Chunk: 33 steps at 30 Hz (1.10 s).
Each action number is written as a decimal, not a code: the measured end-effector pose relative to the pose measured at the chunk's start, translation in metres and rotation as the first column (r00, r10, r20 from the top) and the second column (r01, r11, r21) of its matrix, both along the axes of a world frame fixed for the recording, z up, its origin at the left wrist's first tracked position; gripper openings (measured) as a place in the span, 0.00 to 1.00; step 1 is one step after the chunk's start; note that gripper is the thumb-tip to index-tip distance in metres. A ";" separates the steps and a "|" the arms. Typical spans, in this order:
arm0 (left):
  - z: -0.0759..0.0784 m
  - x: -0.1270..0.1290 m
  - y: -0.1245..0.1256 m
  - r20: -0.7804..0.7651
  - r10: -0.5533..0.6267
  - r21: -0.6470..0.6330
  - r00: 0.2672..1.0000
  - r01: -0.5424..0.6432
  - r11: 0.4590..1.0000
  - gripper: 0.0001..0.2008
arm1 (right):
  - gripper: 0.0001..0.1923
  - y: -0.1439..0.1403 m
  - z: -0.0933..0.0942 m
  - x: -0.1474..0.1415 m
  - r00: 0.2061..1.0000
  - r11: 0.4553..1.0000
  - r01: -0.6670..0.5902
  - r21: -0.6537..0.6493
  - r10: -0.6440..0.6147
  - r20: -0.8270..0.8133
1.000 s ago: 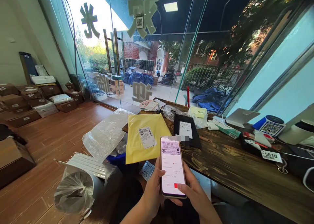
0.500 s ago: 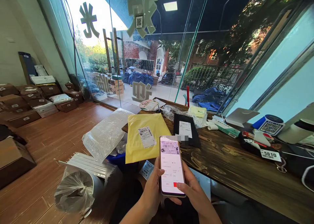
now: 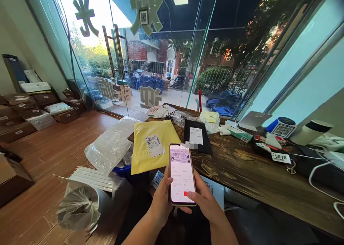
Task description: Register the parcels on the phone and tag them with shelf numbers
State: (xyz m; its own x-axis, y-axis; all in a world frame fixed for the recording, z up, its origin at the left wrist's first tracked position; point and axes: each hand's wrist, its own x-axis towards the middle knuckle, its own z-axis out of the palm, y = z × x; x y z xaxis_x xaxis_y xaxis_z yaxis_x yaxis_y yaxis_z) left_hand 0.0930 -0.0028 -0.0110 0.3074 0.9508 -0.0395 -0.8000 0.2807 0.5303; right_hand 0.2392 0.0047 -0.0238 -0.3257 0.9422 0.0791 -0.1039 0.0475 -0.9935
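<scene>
Barely anything moved: both hands and the phone just slid a touch left in view, same grip as before.

Left hand point(image 3: 162, 202) was wrapped around the phone point(image 3: 180, 173), right hand point(image 3: 205, 203) cupped its other edge with the thumb on the screen. Phone was held over the near edge of the worktop point(image 3: 258, 180), long axis pointing away toward the yellow mailer point(image 3: 150, 144) and black parcel point(image 3: 196, 140), screen up.
</scene>
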 end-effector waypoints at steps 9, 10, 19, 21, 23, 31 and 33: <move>0.002 0.025 -0.002 -0.017 -0.005 0.022 1.000 0.005 1.000 0.32 | 0.38 -0.008 0.001 0.021 0.996 0.996 0.085 -0.024 -0.085 -0.025; 0.004 0.028 -0.002 -0.043 -0.027 0.016 0.999 0.027 0.999 0.33 | 0.38 -0.010 0.002 0.025 0.995 0.995 0.093 -0.044 -0.095 -0.041; 0.019 0.069 -0.005 -0.152 -0.147 0.027 0.977 0.152 0.988 0.34 | 0.42 -0.029 0.010 0.063 0.985 0.995 0.097 0.002 -0.096 -0.145; 0.018 0.079 -0.005 -0.165 -0.179 0.012 0.970 0.184 0.983 0.35 | 0.42 -0.033 0.010 0.071 0.982 0.993 0.113 0.021 -0.108 -0.156; 0.018 0.086 -0.005 -0.170 -0.210 0.001 0.963 0.213 0.977 0.36 | 0.42 -0.036 0.009 0.079 0.978 0.991 0.127 0.035 -0.119 -0.170; 0.025 0.117 -0.008 -0.183 -0.199 -0.033 0.963 0.197 0.980 0.37 | 0.39 -0.045 0.007 0.108 0.972 0.982 0.186 0.027 -0.181 -0.148; 0.020 0.130 -0.002 -0.202 -0.227 -0.066 0.953 0.218 0.974 0.36 | 0.36 -0.042 0.007 0.116 0.955 0.965 0.262 -0.006 -0.260 -0.143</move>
State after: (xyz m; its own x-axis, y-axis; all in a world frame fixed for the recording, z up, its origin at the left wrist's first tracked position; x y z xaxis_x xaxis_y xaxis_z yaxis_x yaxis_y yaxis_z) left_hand 0.2234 -0.0048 0.0093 0.4922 0.8550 -0.1634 -0.5887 0.4653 0.6610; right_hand 0.3547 -0.0369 -0.0173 -0.0529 0.9915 0.1189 -0.2260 0.1041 -0.9685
